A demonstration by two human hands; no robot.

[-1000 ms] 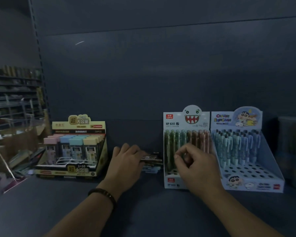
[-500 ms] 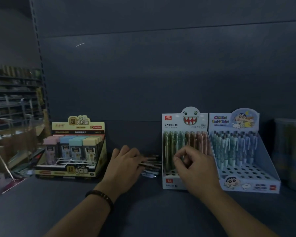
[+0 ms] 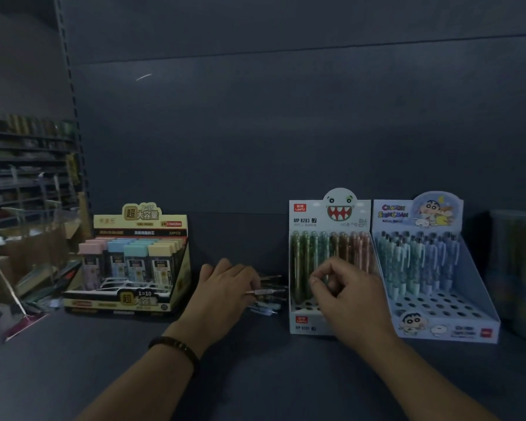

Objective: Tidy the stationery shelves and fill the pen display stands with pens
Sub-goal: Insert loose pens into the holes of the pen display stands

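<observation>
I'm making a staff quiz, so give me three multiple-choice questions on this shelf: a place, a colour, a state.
1. Where do the loose pens lie? A between the yellow box and the monster-face stand; B left of the box; C on the floor.
2. The cartoon stand is: A red; B black; C light blue.
3. Its front holes are: A full; B empty; C lidded.
Key: A, they lie under the left hand between the two; C, its card is pale blue; B, dark holes show without pens.
</observation>
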